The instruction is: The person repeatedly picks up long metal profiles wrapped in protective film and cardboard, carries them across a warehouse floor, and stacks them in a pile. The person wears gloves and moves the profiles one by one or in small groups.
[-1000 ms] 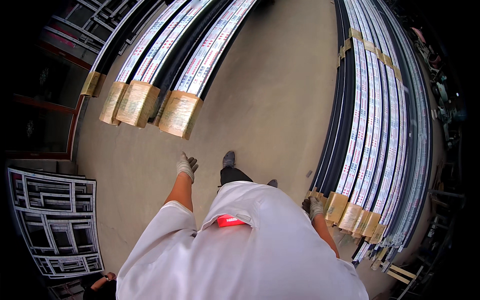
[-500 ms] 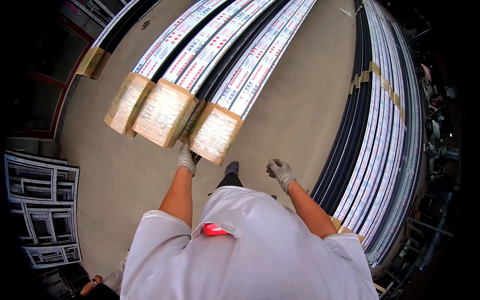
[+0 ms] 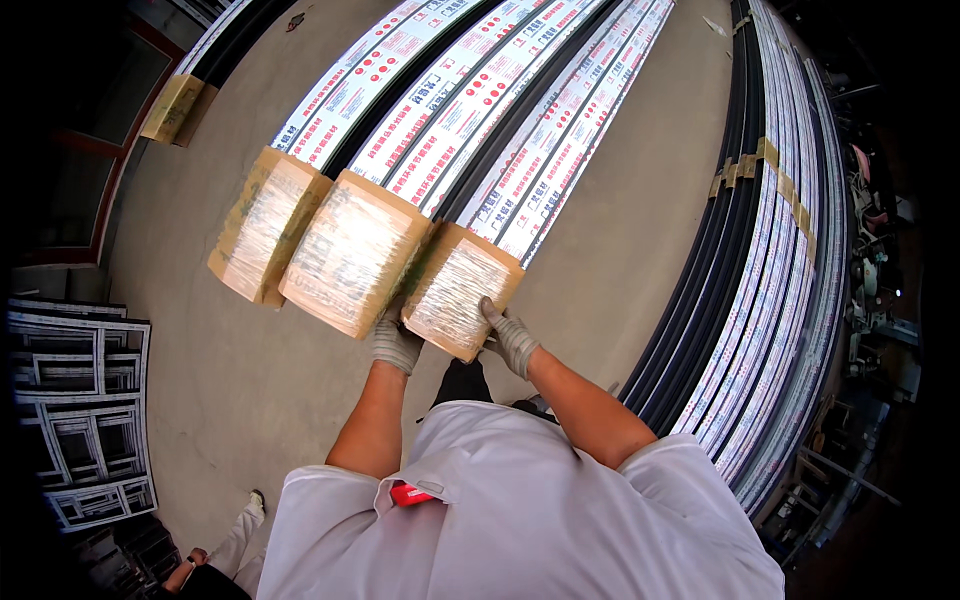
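Both gloved hands gripped the right bundle [image 3: 462,290] at its tape-wrapped end: left hand [image 3: 395,343] cupped under its lower left corner, right hand [image 3: 510,338] with fingers curled over its lower right edge. Long film-covered printed profiles, glossy tan tape. Two more bundles [image 3: 310,245] lay beside. Smooth concrete floor [image 3: 200,380], black profile stack [image 3: 760,280] right, white frames [image 3: 80,420] left.

bare floor [image 3: 620,270] open on my right; taped bundle ends [image 3: 355,255] block my left, long rack bundles [image 3: 760,300] wall far right.
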Action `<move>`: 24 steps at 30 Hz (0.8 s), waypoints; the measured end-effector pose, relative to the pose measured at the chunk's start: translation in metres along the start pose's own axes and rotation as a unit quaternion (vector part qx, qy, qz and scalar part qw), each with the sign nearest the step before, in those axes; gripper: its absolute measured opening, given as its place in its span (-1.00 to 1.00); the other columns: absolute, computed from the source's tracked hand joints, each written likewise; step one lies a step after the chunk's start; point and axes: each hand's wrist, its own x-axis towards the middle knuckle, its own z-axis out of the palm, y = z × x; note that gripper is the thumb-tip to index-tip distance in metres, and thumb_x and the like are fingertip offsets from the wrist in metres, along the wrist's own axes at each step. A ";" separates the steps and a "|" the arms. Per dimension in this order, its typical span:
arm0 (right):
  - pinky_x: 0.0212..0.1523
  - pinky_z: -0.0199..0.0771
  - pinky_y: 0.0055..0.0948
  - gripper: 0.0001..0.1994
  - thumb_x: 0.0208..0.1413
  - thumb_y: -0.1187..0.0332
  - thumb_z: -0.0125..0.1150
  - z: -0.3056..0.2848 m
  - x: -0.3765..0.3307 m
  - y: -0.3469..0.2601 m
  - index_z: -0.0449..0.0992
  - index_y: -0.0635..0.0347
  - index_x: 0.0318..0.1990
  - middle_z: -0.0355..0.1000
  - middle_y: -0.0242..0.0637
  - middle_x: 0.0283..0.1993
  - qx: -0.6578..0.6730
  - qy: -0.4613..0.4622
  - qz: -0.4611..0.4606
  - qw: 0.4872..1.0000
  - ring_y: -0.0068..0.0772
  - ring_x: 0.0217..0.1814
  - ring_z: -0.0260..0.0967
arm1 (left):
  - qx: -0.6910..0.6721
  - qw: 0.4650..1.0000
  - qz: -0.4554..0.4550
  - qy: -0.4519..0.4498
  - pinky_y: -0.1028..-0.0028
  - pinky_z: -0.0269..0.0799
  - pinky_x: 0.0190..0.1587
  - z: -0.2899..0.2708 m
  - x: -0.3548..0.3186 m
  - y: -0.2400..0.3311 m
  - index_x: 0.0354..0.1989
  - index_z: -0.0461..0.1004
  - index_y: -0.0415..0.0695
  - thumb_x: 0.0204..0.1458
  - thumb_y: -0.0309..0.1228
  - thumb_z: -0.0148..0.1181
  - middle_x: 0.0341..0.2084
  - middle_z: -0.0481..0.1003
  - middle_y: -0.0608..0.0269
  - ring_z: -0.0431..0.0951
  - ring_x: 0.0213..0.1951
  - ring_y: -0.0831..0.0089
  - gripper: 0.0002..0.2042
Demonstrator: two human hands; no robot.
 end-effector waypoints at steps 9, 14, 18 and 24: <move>0.24 0.31 0.07 -0.07 -0.04 -0.20 0.39 0.004 0.012 0.007 0.13 0.17 0.35 0.31 -0.16 0.25 0.113 -0.030 -0.021 0.993 -0.07 0.30 0.25 | -0.028 0.999 -0.011 -0.028 0.13 0.24 0.30 -0.004 0.006 -0.008 0.30 0.26 -0.13 0.31 -0.11 -0.12 0.21 0.36 0.14 0.34 0.21 0.19 -0.51; 0.20 0.35 0.06 -0.09 -0.05 -0.19 0.41 0.000 0.007 0.007 0.19 0.18 0.32 0.36 -0.12 0.19 0.101 0.002 -0.021 0.995 -0.06 0.26 0.29 | 0.000 0.997 -0.050 -0.051 0.16 0.31 0.25 -0.007 0.012 -0.010 0.24 0.31 -0.15 0.32 -0.13 -0.16 0.16 0.41 0.13 0.39 0.17 0.20 -0.55; 0.32 0.23 0.09 -0.10 -0.07 -0.14 0.45 -0.020 -0.002 0.011 0.18 0.14 0.33 0.32 -0.15 0.26 0.116 -0.004 0.001 0.993 -0.12 0.35 0.21 | 0.000 0.996 -0.080 -0.039 0.11 0.25 0.28 -0.011 0.004 -0.028 0.21 0.34 -0.20 0.31 -0.11 -0.23 0.13 0.44 0.05 0.41 0.15 0.15 -0.52; 0.16 0.51 -0.12 -0.22 -0.06 -0.05 0.48 -0.082 -0.032 0.035 0.31 0.19 0.22 0.46 -0.14 0.09 0.164 0.054 -0.044 0.984 -0.17 0.12 0.46 | 0.060 0.983 -0.170 -0.030 0.11 0.27 0.27 -0.018 -0.016 -0.091 0.20 0.35 -0.20 0.30 -0.07 -0.11 0.12 0.45 0.06 0.42 0.15 0.14 -0.51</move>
